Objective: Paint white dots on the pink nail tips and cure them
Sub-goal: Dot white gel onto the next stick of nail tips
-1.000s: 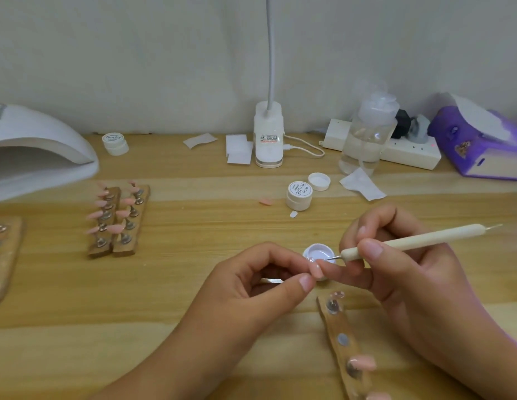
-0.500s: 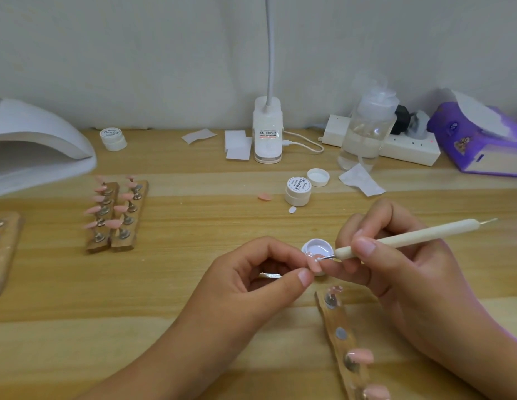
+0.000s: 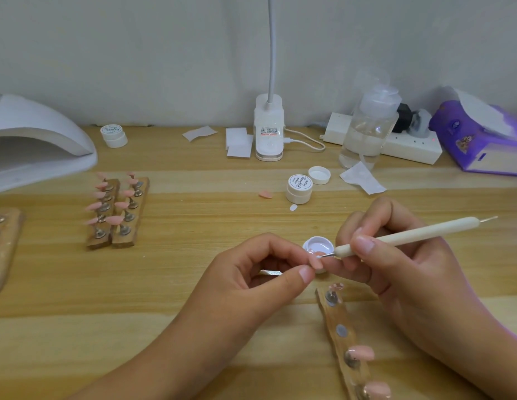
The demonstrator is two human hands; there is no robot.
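Over wooden desk (image 3: 193,272), slim pen (image 3: 410,234), almond tip (image 3: 318,258)

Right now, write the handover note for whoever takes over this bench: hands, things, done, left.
Left hand pinches one pink nail tip by thumb and forefinger.
Right hand holds the dotting pen, its white-loaded point at that tip.
Open paint pot sits just behind the fingers; near wooden strip carries more pink tips; two strips stand left, by the curing lamp.
Done: pen loaded, dotting under way.
Left: finish dots, cure. Dots on other tips cannot be made out.
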